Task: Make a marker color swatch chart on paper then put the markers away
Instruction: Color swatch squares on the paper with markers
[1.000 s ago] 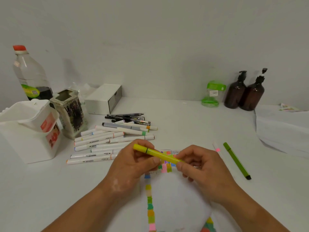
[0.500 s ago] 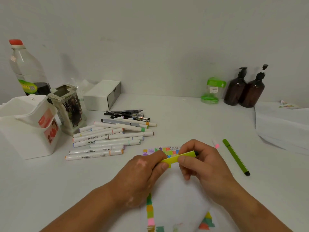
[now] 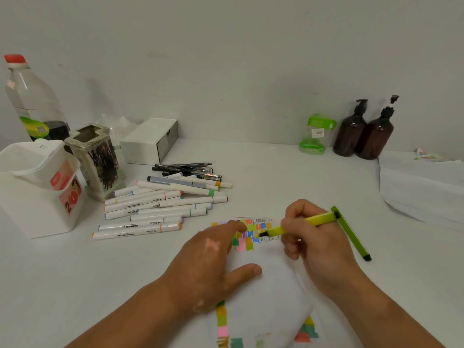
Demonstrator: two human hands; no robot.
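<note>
A white sheet of paper [image 3: 266,295] with coloured swatch squares along its edges lies on the table in front of me. My left hand [image 3: 213,259] rests flat on it, fingers spread, holding nothing. My right hand [image 3: 313,242] grips an uncapped yellow-green marker [image 3: 308,222], its dark tip touching the paper near the top row of swatches. A pile of white-barrelled markers [image 3: 155,209] lies at the left, with several dark pens [image 3: 185,169] behind it. A green pen [image 3: 354,237] lies to the right of my right hand.
A white plastic bin [image 3: 37,194] and a patterned pen holder [image 3: 98,159] stand at the left, with a clear bottle [image 3: 32,101] behind. A white box [image 3: 150,141] sits by the wall. Two brown pump bottles [image 3: 364,131], a green-lidded jar [image 3: 316,134] and stacked white paper [image 3: 421,187] are at the right.
Both hands held the yellow-green marker and pulled its cap off. Now my left hand lies flat on the paper and my right hand has brought the marker tip down to the swatches.
</note>
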